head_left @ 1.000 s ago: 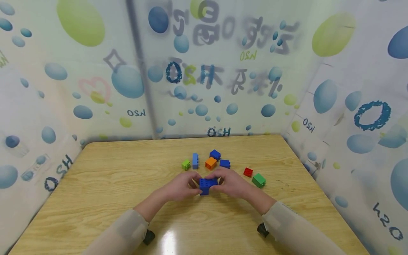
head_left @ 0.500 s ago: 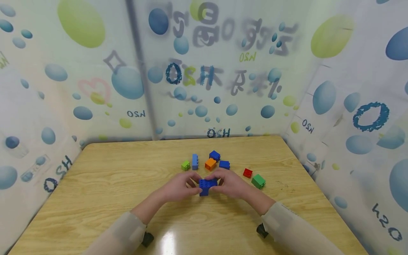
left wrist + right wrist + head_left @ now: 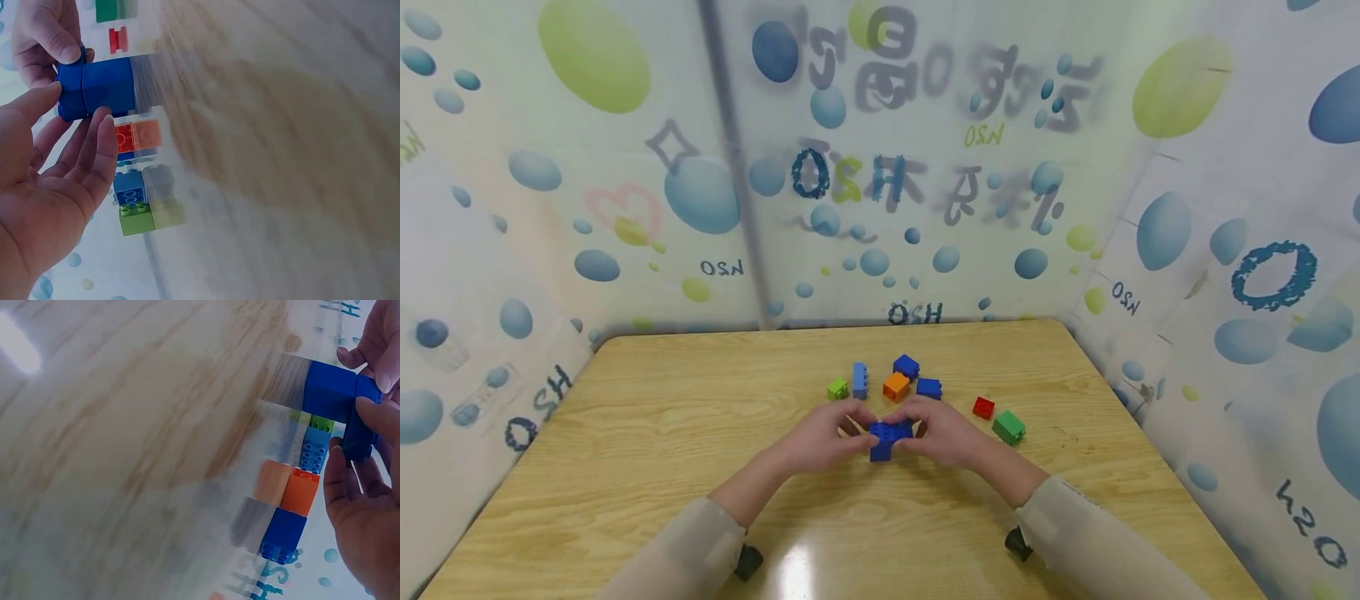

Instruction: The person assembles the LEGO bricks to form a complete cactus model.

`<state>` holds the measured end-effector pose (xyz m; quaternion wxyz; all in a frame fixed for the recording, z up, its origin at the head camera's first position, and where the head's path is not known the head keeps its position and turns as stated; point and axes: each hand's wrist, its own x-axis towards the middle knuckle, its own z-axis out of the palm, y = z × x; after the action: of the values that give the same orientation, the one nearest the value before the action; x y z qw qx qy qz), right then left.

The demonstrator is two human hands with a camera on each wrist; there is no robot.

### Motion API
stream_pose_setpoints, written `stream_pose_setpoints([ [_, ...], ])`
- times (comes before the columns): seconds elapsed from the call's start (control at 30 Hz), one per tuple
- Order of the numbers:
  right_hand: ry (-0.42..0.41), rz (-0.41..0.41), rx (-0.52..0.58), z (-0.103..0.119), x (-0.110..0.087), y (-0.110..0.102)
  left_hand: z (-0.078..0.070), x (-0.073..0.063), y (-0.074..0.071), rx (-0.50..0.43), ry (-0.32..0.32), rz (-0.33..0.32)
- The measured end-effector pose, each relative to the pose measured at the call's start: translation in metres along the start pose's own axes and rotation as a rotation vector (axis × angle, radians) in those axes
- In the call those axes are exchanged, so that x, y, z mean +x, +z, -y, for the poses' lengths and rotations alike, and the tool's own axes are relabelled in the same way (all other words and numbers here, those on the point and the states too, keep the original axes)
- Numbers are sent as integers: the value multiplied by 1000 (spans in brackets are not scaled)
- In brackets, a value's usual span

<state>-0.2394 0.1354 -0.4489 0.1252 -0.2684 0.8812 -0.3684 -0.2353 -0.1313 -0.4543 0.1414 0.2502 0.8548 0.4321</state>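
Near the middle of the table, two blue building bricks are stacked. The upper blue brick (image 3: 892,432) is flat and longer, overhanging the taller lower blue brick (image 3: 881,452) on the right side. My left hand (image 3: 826,437) holds the stack at its left end, thumb at the upper brick and fingers along the far side, as the left wrist view shows. My right hand (image 3: 946,433) pinches the overhanging right end of the upper brick between thumb and fingers. In the right wrist view, a narrow seam runs between the upper brick (image 3: 359,432) and the lower brick (image 3: 330,390).
Beyond the hands lie a lime brick (image 3: 837,388), a light blue brick (image 3: 860,380), an orange brick (image 3: 896,386) and two blue bricks, one farther back (image 3: 906,365). A red brick (image 3: 983,407) and a green brick (image 3: 1009,427) lie right of the right hand. Patterned curtains enclose the wooden table (image 3: 685,400).
The left thumb has shifted slightly up and inward on the stacked bricks. Both hands otherwise keep their place, and the loose bricks stay where they were.
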Motion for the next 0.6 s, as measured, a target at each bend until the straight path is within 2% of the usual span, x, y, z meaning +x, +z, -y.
stream_pose_setpoints([
  [0.27, 16, 2, 4, -1, 1, 1, -2, 2, -6, -51, -46, 47],
  [0.6, 59, 29, 57, -10, -1, -1, 1, 4, -4, -54, -52, 59],
])
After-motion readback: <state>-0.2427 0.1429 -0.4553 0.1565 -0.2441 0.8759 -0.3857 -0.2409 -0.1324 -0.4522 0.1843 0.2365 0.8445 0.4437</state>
